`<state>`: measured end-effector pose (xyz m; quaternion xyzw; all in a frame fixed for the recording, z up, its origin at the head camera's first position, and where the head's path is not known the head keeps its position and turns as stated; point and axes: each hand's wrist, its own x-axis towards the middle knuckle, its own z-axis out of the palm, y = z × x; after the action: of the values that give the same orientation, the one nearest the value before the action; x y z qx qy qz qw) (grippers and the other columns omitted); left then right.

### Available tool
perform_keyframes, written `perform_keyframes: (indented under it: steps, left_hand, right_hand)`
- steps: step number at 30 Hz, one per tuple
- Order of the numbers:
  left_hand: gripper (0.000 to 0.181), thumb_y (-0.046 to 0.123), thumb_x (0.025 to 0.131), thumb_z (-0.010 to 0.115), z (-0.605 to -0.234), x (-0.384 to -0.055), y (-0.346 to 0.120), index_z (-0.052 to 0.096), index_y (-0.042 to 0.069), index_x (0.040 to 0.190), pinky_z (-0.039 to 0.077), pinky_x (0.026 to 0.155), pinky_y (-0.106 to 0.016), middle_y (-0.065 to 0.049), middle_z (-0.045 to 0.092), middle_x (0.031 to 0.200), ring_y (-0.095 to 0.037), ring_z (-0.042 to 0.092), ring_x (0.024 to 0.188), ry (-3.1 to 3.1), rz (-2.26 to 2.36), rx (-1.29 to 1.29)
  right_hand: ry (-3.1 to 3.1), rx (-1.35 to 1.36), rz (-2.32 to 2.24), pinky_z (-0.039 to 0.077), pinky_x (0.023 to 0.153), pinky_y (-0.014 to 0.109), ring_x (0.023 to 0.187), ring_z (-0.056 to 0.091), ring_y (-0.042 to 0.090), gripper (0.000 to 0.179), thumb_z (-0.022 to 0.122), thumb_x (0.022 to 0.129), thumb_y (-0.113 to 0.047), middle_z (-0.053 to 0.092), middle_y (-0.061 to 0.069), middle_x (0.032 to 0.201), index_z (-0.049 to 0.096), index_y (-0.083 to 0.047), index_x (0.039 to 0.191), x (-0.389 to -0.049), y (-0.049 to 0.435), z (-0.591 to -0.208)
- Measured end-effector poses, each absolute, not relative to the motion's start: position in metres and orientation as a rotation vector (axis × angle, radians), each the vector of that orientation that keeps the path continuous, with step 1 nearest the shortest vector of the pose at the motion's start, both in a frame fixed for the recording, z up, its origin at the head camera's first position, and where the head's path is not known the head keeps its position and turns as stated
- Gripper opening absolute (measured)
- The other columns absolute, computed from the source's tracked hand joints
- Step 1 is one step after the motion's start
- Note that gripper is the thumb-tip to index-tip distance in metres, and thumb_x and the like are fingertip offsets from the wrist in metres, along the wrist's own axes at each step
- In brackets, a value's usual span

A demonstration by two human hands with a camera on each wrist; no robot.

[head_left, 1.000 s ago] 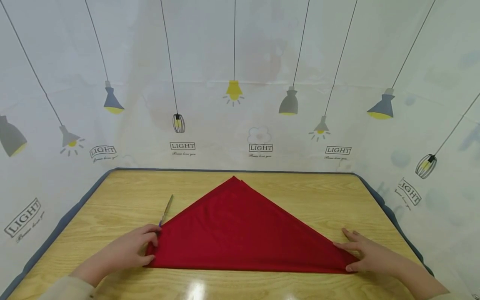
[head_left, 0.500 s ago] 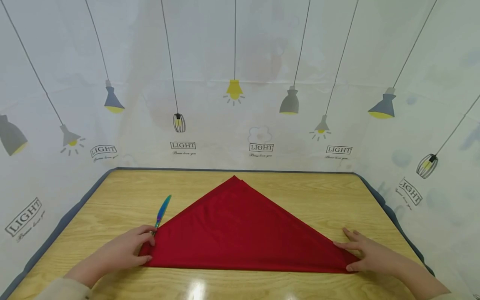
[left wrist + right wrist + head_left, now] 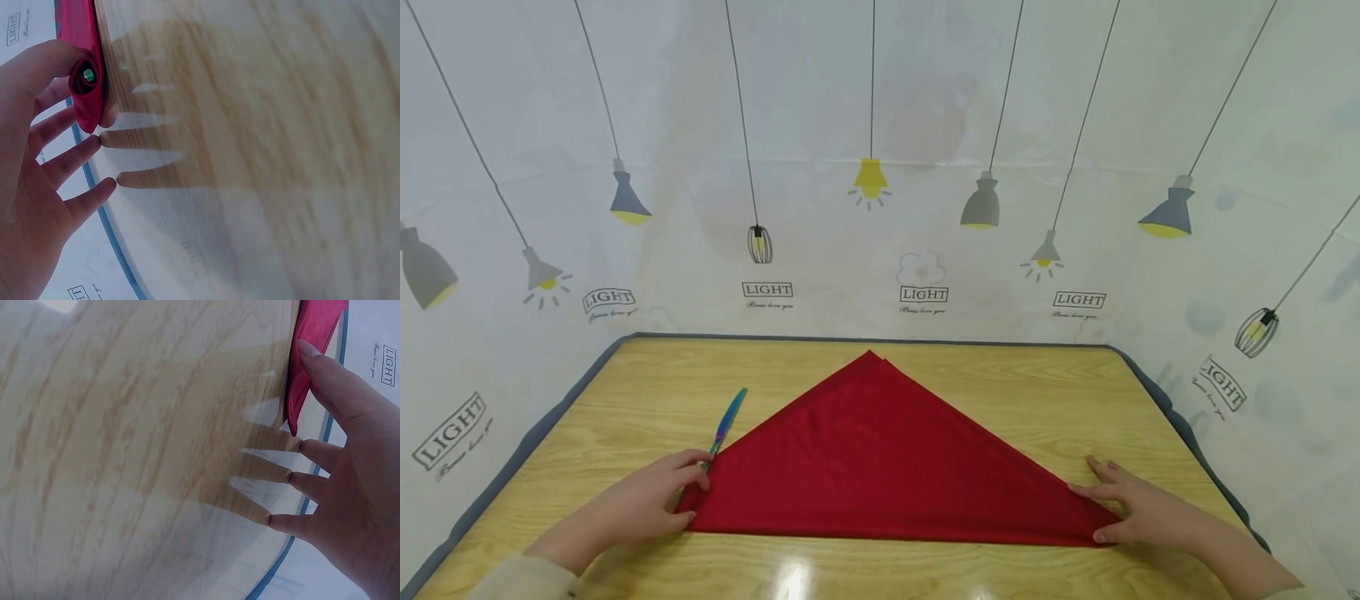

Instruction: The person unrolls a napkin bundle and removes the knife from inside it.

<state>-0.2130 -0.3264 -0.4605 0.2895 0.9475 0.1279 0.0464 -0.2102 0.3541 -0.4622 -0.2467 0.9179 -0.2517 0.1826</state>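
A red cloth napkin (image 3: 880,467) lies folded in a wide triangle, its point facing away. At its left corner my left hand (image 3: 643,500) grips the rolled edge between thumb and fingers. A shiny blue-green table knife (image 3: 727,418) sticks out of that corner, blade pointing away; its handle is mostly hidden by hand and cloth. In the left wrist view, a green tip (image 3: 88,75) shows inside the cloth roll (image 3: 89,115). My right hand (image 3: 1150,508) rests at the right corner, its thumb on the cloth and its straight fingers spread on the table.
The wooden table (image 3: 1000,375) has a dark blue edge (image 3: 865,339) around it. A pale curtain (image 3: 820,108) printed with hanging lamps stands behind and along both sides. Light glares on the tabletop near the front.
The knife has turned from edge-on to showing its flat blade. My left hand has shifted slightly left with the rolled corner. The right hand has stayed in place.
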Motion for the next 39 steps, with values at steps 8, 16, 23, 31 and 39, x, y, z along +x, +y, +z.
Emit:
perform_keyframes:
  steps: [8, 16, 23, 31, 39]
  left_hand:
    - [0.029, 0.015, 0.075, 0.078, -0.459, -0.211, -0.329, 0.063, 0.025, 0.098, 0.05, 0.088, -0.043, -0.011, 0.05, 0.131, -0.028, 0.056, 0.11, 2.94, 0.408, 0.948]
    - [0.034, 0.011, 0.075, 0.075, -0.456, -0.211, -0.333, 0.065, 0.024, 0.105, 0.052, 0.086, -0.041, -0.013, 0.046, 0.137, -0.03, 0.056, 0.114, 2.907, 0.455, 0.856]
    - [0.038, 0.005, 0.072, 0.071, -0.462, -0.211, -0.342, 0.065, 0.023, 0.105, 0.05, 0.077, -0.031, -0.013, 0.048, 0.132, -0.021, 0.056, 0.102, 2.925, 0.462, 0.874]
    - [0.028, 0.014, 0.077, 0.075, -0.465, -0.211, -0.347, 0.066, 0.021, 0.103, 0.051, 0.082, -0.037, -0.01, 0.052, 0.127, -0.022, 0.055, 0.103, 2.966, 0.433, 0.902]
    - [0.026, 0.028, 0.08, 0.078, -0.463, -0.211, -0.351, 0.066, 0.021, 0.103, 0.051, 0.083, -0.037, -0.004, 0.055, 0.12, -0.017, 0.054, 0.098, 2.943, 0.419, 0.83]
  right_hand:
    - [2.58, -0.687, -0.712, 0.025, 0.095, 0.075, 0.129, 0.008, 0.067, 0.065, 0.075, 0.083, -0.033, 0.018, 0.042, 0.147, 0.055, -0.003, 0.137, -0.211, 0.354, -0.462]
    - [2.576, -0.688, -0.713, 0.024, 0.095, 0.076, 0.129, 0.008, 0.067, 0.065, 0.075, 0.084, -0.033, 0.017, 0.042, 0.147, 0.055, -0.003, 0.137, -0.211, 0.354, -0.461]
    - [2.587, -0.702, -0.7, 0.024, 0.094, 0.076, 0.129, 0.009, 0.068, 0.065, 0.075, 0.083, -0.034, 0.018, 0.043, 0.146, 0.055, -0.004, 0.137, -0.211, 0.355, -0.462]
    - [2.586, -0.698, -0.701, 0.025, 0.094, 0.076, 0.128, 0.009, 0.068, 0.064, 0.075, 0.083, -0.033, 0.019, 0.043, 0.146, 0.056, -0.004, 0.137, -0.211, 0.354, -0.463]
    - [2.588, -0.693, -0.704, 0.024, 0.094, 0.077, 0.128, 0.008, 0.069, 0.065, 0.076, 0.083, -0.034, 0.019, 0.043, 0.146, 0.055, -0.003, 0.137, -0.21, 0.353, -0.462]
